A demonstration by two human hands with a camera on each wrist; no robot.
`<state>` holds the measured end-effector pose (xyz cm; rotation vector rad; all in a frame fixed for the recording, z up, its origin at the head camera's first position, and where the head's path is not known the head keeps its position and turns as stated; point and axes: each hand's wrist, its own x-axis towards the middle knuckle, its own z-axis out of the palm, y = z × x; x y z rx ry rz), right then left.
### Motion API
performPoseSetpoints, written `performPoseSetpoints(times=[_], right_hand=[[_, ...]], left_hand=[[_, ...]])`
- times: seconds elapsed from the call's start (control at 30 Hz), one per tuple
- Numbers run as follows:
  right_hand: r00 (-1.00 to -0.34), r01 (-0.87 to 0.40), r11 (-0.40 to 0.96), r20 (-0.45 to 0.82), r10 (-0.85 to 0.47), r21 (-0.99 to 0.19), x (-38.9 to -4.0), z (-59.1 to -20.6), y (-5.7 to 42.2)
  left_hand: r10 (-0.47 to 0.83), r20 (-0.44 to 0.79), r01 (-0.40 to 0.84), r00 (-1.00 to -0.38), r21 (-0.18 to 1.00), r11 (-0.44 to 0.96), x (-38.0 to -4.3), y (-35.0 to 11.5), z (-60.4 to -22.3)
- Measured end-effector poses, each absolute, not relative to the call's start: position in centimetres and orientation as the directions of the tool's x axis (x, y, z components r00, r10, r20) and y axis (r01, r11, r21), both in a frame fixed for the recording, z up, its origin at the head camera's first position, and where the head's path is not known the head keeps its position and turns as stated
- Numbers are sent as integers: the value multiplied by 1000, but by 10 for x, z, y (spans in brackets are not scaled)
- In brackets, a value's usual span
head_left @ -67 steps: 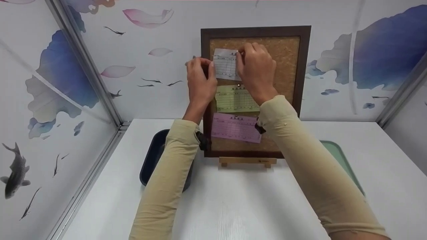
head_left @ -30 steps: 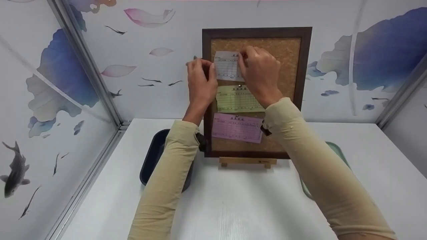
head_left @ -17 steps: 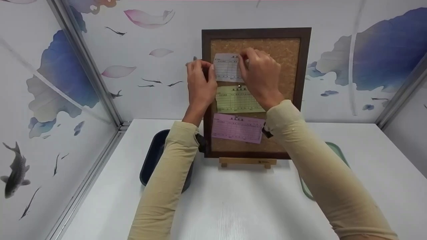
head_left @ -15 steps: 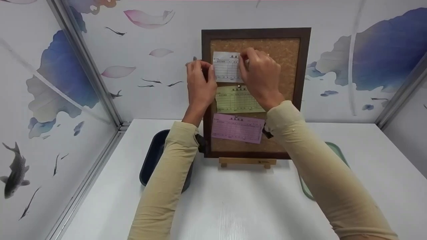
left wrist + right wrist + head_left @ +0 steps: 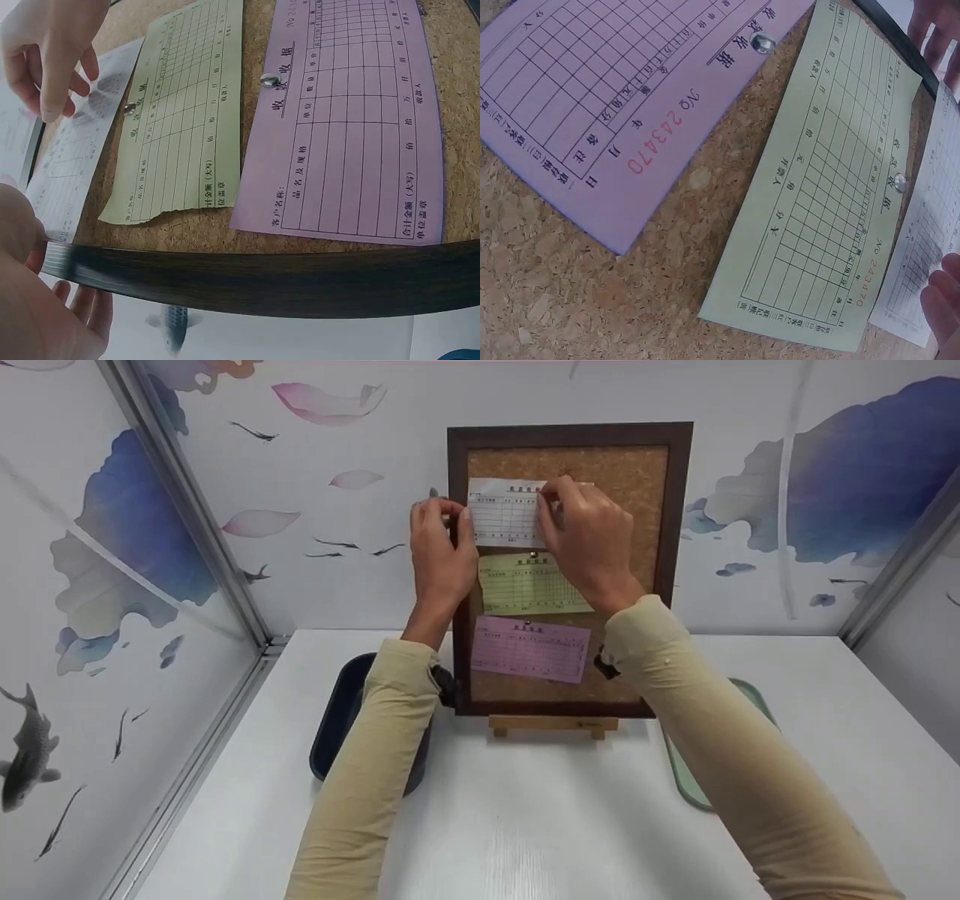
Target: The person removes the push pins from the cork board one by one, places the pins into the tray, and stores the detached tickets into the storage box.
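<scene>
A brown-framed corkboard (image 5: 636, 529) stands upright on a small wooden easel. On it are a white receipt (image 5: 501, 514), a green receipt (image 5: 525, 585) and a pink receipt (image 5: 529, 649). My left hand (image 5: 441, 547) grips the left frame edge beside the white receipt, thumb in front and other fingers behind, as the left wrist view shows. With bent fingers my right hand (image 5: 589, 536) pinches at the top middle of the white receipt; whether a pin is under the fingertips is hidden. Silver pins hold the green (image 5: 898, 182) and pink (image 5: 763, 43) receipts.
Under my left forearm sits a dark blue tray (image 5: 330, 727). A green tray (image 5: 686, 784) lies partly behind my right forearm. The easel ledge (image 5: 555, 723) rests on the white table (image 5: 510, 825). A patterned wall (image 5: 360, 547) stands close behind the board.
The white receipt has come down slightly and shifted left, and more of its heading shows. My right hand has lowered a little. My left hand stays at the frame edge.
</scene>
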<state>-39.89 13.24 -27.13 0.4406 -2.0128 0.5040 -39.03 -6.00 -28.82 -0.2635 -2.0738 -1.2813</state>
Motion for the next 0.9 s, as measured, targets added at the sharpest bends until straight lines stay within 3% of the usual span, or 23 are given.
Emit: performPoseSetpoints(times=[0.5,0.9], right_hand=[[-444,-543,822,889,-111,-169,-392,-288,138],[-542,-571,733,840,3,-371,-375,-312,146]], left_hand=[[-202,661,502,-723,703,504,-384,-66,-298],[-250,702,546,-667,688,477,-370,-62,-315]])
